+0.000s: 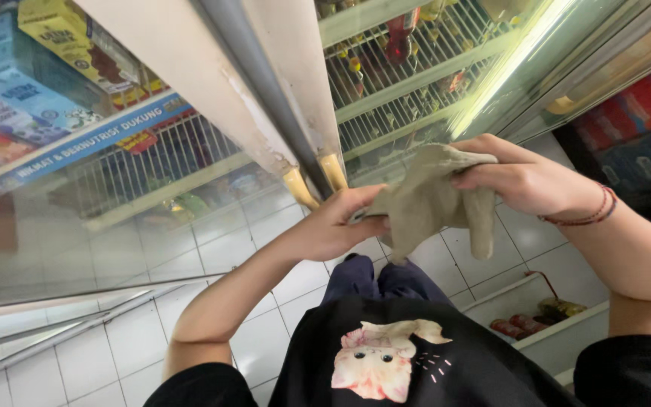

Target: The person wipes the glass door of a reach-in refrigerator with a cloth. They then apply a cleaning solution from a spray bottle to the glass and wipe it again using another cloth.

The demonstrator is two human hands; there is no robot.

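Both hands grip one cloth (427, 200) before the cooler (416, 83): left hand (337, 226) pinches its lower edge, right hand (525, 181) clasps the top; the cloth hangs between them.

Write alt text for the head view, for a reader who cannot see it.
Both hands, left hand and right hand, hold a crumpled grey-green cloth before a glass-door display cooler with wire shelves, above a white tiled floor.

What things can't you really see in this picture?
Head view only:
- Part of the cloth: hidden under the right hand and the left hand.
- Bottles on the fridge shelves: blurred by glass glare.
- Feet: hidden by the black shirt.
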